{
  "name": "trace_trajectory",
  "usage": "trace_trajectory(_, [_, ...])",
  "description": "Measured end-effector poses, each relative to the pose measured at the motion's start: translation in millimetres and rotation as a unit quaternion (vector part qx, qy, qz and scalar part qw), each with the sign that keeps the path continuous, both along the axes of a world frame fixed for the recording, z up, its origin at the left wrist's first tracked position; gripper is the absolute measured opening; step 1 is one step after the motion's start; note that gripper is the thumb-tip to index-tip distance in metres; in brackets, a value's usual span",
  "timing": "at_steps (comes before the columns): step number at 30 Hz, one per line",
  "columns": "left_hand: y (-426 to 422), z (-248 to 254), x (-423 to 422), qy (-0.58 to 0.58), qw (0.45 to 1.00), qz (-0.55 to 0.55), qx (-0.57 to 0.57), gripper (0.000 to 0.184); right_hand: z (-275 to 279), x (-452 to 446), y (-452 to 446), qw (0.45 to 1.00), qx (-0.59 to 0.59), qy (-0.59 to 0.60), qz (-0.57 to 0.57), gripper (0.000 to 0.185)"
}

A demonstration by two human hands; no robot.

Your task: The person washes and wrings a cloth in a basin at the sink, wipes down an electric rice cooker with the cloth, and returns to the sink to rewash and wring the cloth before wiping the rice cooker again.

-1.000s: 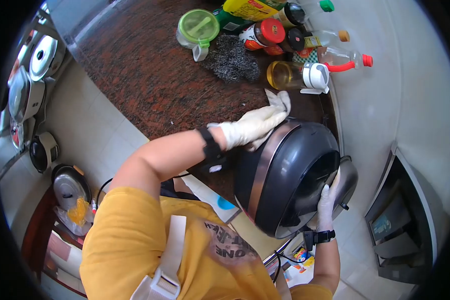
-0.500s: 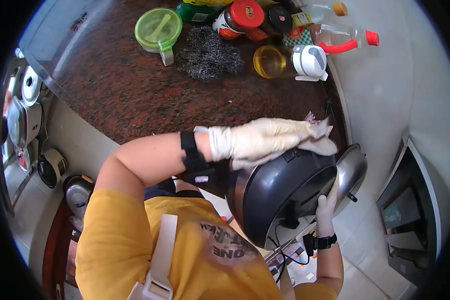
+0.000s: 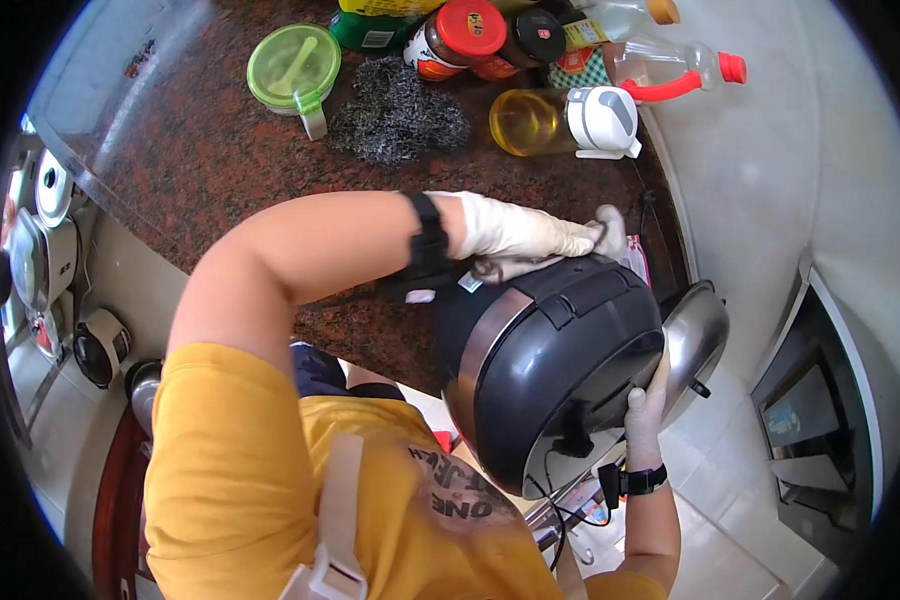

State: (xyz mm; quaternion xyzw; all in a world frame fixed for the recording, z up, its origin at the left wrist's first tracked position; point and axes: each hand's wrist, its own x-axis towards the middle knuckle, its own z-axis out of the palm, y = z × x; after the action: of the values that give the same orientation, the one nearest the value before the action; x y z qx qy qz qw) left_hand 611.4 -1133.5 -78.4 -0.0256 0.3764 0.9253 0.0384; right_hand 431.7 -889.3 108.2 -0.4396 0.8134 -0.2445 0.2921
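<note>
A black rice cooker (image 3: 570, 370) with a metallic band stands tilted at the counter's near edge, its cord hanging below. My left hand (image 3: 530, 232), in a cream glove, reaches across to its far side. It presses a greyish-white cloth (image 3: 611, 232) there; the fingers are partly hidden by the cloth. My right hand (image 3: 646, 410), also gloved, grips the cooker's right side with the thumb showing and the other fingers mostly hidden. Just beyond the cooker on the right is a shiny steel pan or lid (image 3: 698, 335).
On the dark red stone counter (image 3: 220, 190) lie a green-lidded cup (image 3: 293, 68) and a tangle of steel wool (image 3: 398, 112). Red-lidded jar (image 3: 470, 30), oil bottle (image 3: 530, 122) and clear red-capped bottle (image 3: 660, 65) stand at the back. A white wall borders the right.
My left hand and the cloth have moved from the cooker's upper edge farther over its far side, uncovering the lid latch. My right hand keeps its hold on the cooker.
</note>
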Motion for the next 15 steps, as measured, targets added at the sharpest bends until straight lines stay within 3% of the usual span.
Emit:
trace_trajectory(2, [3.5, 43.2, 32.5, 0.034, 0.987, 0.068, 0.139, 0.045, 0.8, 2.3, -0.9, 1.000, -0.004, 0.010, 0.003, 0.128])
trace_trajectory(3, [0.7, 47.0, 33.2, 0.100, 0.983, 0.140, -0.063, 0.047, 1.3, 1.7, -1.1, 1.000, 0.000, 0.009, 0.008, 0.127])
trace_trajectory(4, [-0.1, 48.7, 30.6, 0.162, 0.929, 0.205, -0.261, 0.050, 1.8, 3.0, -2.3, 1.000, 0.005, 0.007, 0.014, 0.126])
trace_trajectory(6, [10.9, 49.0, 26.6, 0.188, 0.912, 0.255, -0.262, 0.047, 5.0, 8.5, -4.2, 1.000, 0.002, -0.002, 0.018, 0.125])
trace_trajectory(8, [7.6, 54.4, 43.8, 0.095, 0.884, 0.270, -0.370, 0.044, 3.7, 4.7, -4.8, 0.999, 0.002, 0.022, 0.034, 0.124])
trace_trajectory(9, [9.9, 50.5, 50.3, 0.083, 0.911, 0.238, -0.325, 0.033, 4.3, 4.8, -5.2, 0.999, -0.002, 0.020, 0.036, 0.124])
trace_trajectory(10, [11.6, 50.9, 60.2, 0.081, 0.911, 0.237, -0.328, 0.033, 6.0, 5.8, -5.7, 0.998, 0.002, 0.038, 0.044, 0.123])
trace_trajectory(13, [18.1, 51.0, 87.3, 0.148, 0.805, 0.337, -0.465, 0.016, 3.3, 1.7, -4.5, 0.997, 0.006, 0.059, 0.056, 0.123])
trace_trajectory(15, [23.7, 65.8, 112.4, 0.127, 0.799, 0.326, -0.489, 0.016, 3.2, 5.8, -5.3, 0.997, 0.000, 0.055, 0.057, 0.123])
